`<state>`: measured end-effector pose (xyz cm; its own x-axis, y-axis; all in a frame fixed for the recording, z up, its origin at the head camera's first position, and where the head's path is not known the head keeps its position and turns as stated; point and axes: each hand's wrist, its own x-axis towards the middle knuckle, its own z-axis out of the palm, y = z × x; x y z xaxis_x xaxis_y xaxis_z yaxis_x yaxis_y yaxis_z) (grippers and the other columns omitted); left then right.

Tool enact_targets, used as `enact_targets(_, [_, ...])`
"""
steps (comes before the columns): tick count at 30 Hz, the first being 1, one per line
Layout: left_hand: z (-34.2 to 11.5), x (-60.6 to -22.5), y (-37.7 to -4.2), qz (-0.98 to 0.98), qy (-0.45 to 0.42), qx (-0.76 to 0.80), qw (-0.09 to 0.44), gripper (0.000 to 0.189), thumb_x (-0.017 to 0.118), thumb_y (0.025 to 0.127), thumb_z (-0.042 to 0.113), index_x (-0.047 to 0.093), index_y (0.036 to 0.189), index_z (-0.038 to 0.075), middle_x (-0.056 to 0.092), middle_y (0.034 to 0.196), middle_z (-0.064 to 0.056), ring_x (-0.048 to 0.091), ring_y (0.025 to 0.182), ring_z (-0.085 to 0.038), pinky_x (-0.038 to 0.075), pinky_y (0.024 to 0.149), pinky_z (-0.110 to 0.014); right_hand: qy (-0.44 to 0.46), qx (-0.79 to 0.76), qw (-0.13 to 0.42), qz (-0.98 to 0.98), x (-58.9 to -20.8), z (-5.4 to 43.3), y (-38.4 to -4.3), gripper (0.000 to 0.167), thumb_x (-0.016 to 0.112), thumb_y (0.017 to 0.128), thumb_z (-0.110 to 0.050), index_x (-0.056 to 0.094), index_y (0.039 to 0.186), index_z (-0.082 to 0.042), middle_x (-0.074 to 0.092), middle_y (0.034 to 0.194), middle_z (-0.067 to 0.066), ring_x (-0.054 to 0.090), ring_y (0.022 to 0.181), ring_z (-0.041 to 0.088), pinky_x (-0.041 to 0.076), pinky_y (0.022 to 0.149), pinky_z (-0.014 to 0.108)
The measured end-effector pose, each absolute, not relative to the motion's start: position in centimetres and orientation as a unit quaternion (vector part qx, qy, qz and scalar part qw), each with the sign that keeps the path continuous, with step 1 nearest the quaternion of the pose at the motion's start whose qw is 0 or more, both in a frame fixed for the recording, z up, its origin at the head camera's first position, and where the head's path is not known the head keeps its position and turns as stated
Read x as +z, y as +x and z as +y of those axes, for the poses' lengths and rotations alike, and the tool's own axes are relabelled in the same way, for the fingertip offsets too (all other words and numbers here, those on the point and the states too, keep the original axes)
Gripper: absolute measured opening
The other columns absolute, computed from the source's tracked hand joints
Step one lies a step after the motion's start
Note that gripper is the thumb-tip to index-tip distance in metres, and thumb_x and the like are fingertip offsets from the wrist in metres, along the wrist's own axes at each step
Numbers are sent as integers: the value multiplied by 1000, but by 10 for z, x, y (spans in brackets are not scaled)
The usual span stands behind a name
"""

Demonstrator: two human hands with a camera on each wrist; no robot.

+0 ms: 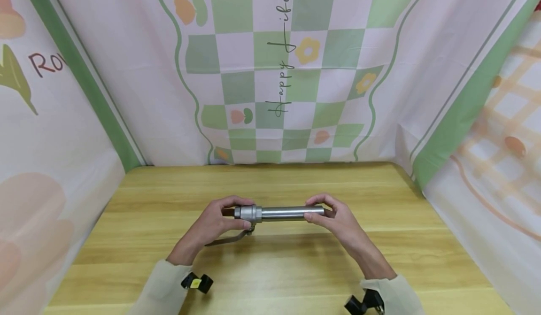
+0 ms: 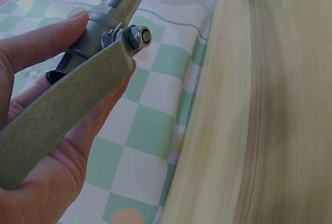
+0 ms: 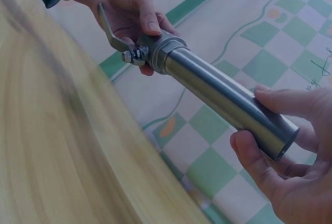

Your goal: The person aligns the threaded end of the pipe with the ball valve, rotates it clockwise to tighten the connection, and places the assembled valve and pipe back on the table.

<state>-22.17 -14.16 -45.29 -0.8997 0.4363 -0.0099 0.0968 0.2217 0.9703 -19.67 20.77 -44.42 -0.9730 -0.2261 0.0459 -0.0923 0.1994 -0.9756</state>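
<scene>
A steel ball valve point(image 1: 248, 213) with a flat lever handle point(image 2: 67, 97) is gripped around its body by my left hand point(image 1: 215, 221). From the valve's right end runs a straight steel pipe point(image 1: 283, 213), its threaded end seated in the valve, as the right wrist view shows. My right hand point(image 1: 334, 216) holds the pipe's free end between thumb and fingers; the open pipe mouth point(image 3: 282, 149) faces that palm. Valve and pipe lie in one line, held level above the table. In the head view the lever hangs below the valve and points left, near the left wrist.
A wooden table point(image 1: 270, 277) lies beneath both hands. Behind it hangs a green and white checked cloth point(image 1: 274, 85), with printed cloth point(image 1: 63, 165) along the left side and more on the right. Each wrist carries a small black camera point(image 1: 198, 283).
</scene>
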Motion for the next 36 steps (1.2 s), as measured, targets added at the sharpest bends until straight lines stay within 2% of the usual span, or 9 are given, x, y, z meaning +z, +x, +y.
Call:
enact_targets(6, [-142,-453,-222,768,173,600,141,46,89,93,26,75,137,21,68,137,-16,68,114,-32,58,90,-40,-118,-617,68,775,-445,208,-197,51,84,96,-10,58,138,2,56,140,27,68,99,15,59,84,29])
enact_targets(11, [-143,-453,-222,769,169,600,142,46,88,93,26,74,137,22,68,137,-16,68,114,-32,57,89,-40,-141,-609,75,777,-445,209,-197,47,82,96,-5,59,136,0,57,136,26,67,97,15,58,81,27])
enact_targets(22, [-143,-453,-222,770,172,599,140,46,89,93,26,75,136,21,69,135,-16,68,113,-32,57,89,-40,-152,-606,62,778,-444,208,-196,43,82,97,-7,62,133,3,63,128,14,69,100,11,59,82,26])
enact_targets(36, [-143,-452,-222,771,170,597,139,46,89,93,26,75,136,22,68,137,-16,67,114,-33,58,89,-41,-146,-602,70,782,-444,210,-197,46,79,101,-12,60,139,4,61,130,17,66,102,12,57,83,26])
